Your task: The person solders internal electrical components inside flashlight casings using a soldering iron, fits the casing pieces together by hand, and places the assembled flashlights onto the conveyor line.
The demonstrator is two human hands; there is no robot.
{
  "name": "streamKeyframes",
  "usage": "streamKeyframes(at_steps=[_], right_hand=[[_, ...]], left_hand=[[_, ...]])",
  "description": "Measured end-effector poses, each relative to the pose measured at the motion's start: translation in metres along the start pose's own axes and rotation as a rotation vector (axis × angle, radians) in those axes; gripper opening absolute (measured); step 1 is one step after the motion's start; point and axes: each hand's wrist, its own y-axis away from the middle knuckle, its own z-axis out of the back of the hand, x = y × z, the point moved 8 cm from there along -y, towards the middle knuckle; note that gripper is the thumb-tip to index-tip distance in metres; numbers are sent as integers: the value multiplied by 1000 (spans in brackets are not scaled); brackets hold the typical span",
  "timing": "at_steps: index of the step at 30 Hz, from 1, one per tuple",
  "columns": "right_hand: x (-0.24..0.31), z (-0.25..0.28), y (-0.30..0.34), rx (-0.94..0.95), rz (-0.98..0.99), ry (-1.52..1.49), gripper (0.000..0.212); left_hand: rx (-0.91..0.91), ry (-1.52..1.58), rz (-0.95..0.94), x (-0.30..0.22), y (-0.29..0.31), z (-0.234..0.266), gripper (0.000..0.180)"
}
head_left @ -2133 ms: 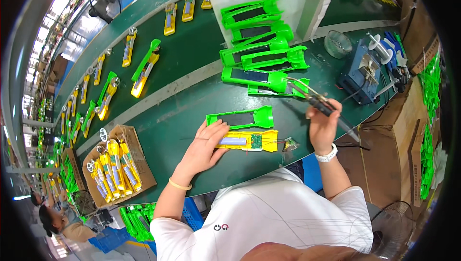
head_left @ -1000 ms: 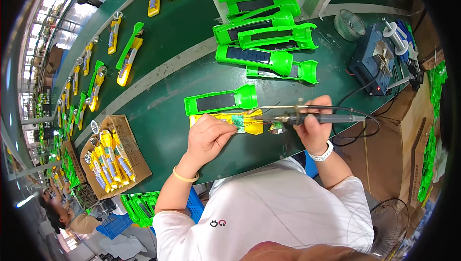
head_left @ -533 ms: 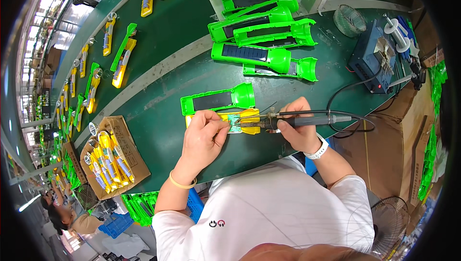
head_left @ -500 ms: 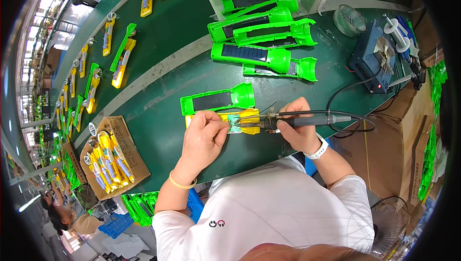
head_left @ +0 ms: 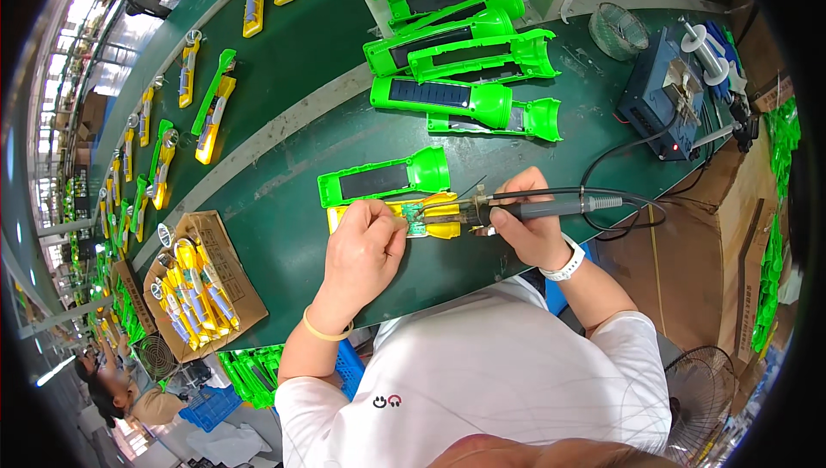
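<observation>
My right hand (head_left: 532,225) grips a soldering iron (head_left: 551,208) with a dark handle and a black cable. Its tip reaches left over a small green circuit board (head_left: 414,218) in a yellow flashlight housing (head_left: 443,207). My left hand (head_left: 368,243) is closed in a pinch over the housing's left part, its fingertips beside the board. Whatever those fingers hold is too small or too hidden to make out. Just beyond the housing lies a green flashlight half-shell (head_left: 430,170) with a dark panel.
Several green shells (head_left: 443,98) are piled at the back. At right stand a blue soldering station (head_left: 658,102), a solder wire spool (head_left: 705,53) and a mesh basket (head_left: 618,31). A cardboard box (head_left: 237,283) of yellow housings sits at left. More yellow housings (head_left: 189,70) line the far-left bench.
The whole view has shifted slightly, with bench items appearing a little further left. Both hands keep nearly the same pose, and the iron stays over the board.
</observation>
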Motion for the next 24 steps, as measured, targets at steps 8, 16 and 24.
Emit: streamKeyframes(at_steps=[8,16,24], right_hand=[[2,-2,-1,105,49,203,21],[0,10,2,-45,13,54,22],[7,3,0,8,-12,58,22]], left_hand=[[14,-19,-12,-4,-3,2,12],[45,-27,-10,-4,-2,0,13],[25,-34,-65,-8,-2,2,14]])
